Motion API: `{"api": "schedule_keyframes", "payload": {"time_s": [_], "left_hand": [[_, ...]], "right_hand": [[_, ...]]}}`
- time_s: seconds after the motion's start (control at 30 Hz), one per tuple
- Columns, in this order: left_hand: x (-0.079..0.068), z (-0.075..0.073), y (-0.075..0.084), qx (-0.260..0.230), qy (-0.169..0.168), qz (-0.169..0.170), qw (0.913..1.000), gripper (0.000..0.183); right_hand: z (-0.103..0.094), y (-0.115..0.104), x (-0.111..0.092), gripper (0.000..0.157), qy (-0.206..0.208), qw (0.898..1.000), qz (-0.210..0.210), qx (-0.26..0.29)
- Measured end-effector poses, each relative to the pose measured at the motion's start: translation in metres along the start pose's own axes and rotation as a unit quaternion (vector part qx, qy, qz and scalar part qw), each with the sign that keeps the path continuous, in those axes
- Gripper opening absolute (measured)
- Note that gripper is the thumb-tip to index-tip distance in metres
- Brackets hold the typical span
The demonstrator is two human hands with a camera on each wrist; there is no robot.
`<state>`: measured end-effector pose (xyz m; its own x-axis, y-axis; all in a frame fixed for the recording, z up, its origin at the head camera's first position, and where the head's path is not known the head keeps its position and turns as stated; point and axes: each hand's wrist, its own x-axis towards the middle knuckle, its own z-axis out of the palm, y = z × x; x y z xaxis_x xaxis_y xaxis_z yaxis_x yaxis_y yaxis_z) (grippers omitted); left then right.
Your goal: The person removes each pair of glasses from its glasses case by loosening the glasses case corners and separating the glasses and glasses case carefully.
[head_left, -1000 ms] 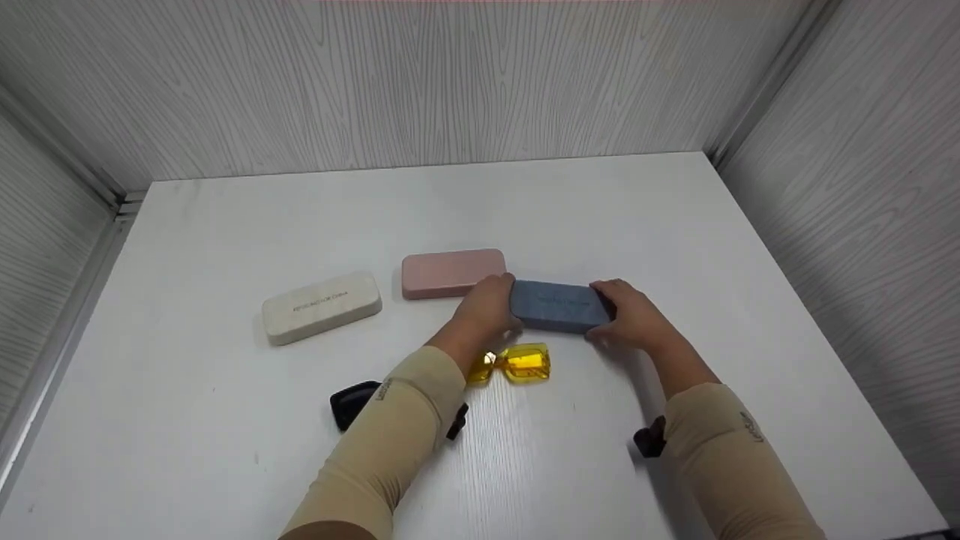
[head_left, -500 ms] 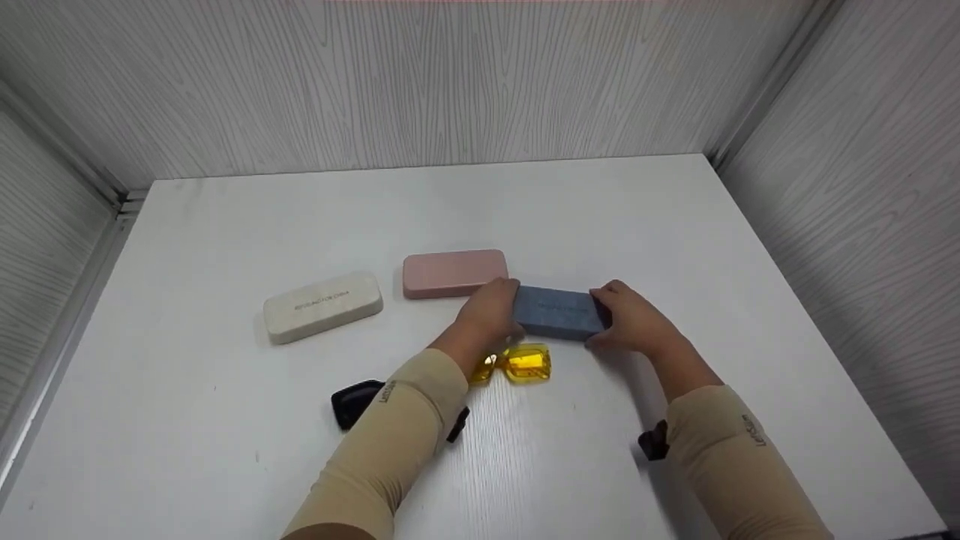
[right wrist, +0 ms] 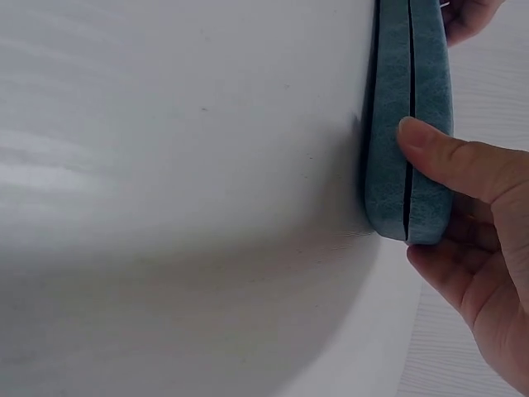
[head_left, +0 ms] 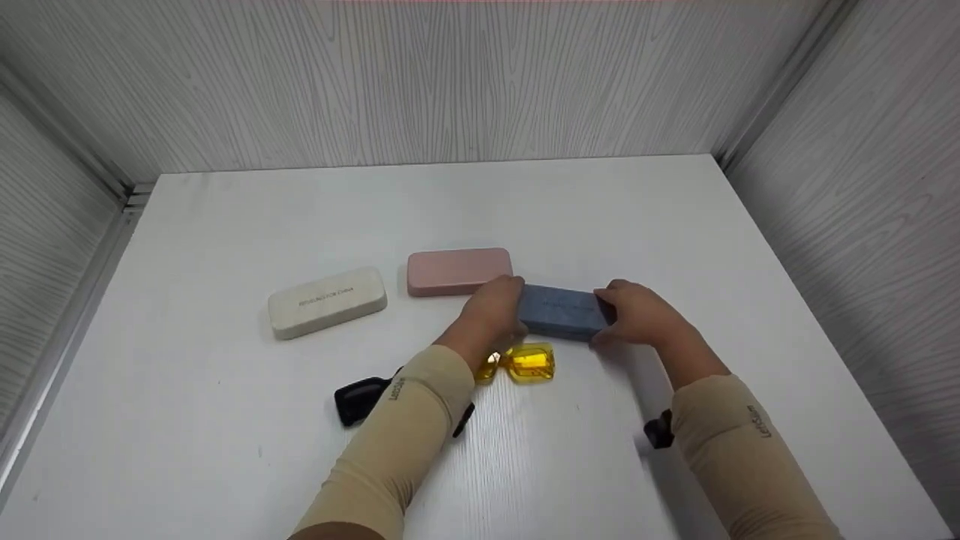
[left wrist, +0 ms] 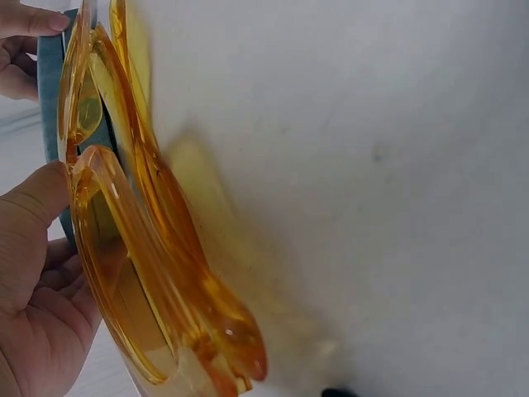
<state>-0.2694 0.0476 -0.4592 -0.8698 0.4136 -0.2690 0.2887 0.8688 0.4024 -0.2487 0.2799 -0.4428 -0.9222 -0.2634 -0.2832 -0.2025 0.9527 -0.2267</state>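
A blue glasses case lies closed between my two hands, faint lettering on its lid. My left hand grips its left end, and my right hand holds its right end, with the thumb across the seam in the right wrist view. Just in front of the case are yellow sunglasses, partly hidden behind my left wrist. They loom large in the left wrist view, between that camera and the case. A pink glasses case sits right behind my left hand.
To the left a cream glasses case with printed lettering lies on the white table. Black sunglasses are partly covered by my left sleeve. Grey wood-grain panels stand at the back and sides.
The blue case, held in both hands, has come slightly toward me and away from the pink case. The whole view has shifted a little; the other things stay in place.
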Motion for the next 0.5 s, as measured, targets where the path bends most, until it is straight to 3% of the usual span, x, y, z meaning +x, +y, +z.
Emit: {"api": "schedule_keyframes", "payload": {"time_s": [0.33,0.5], "left_hand": [[0.001,0.002,-0.003,-0.028,0.013,-0.004,0.9995,0.080],[0.002,0.003,-0.005,-0.044,0.022,-0.001,0.9988,0.081]], "right_hand": [[-0.013,0.008,0.005,0.074,-0.024,0.999,-0.041,0.009],[-0.018,0.010,0.009,0.070,-0.040,0.998,-0.027,0.026]]}}
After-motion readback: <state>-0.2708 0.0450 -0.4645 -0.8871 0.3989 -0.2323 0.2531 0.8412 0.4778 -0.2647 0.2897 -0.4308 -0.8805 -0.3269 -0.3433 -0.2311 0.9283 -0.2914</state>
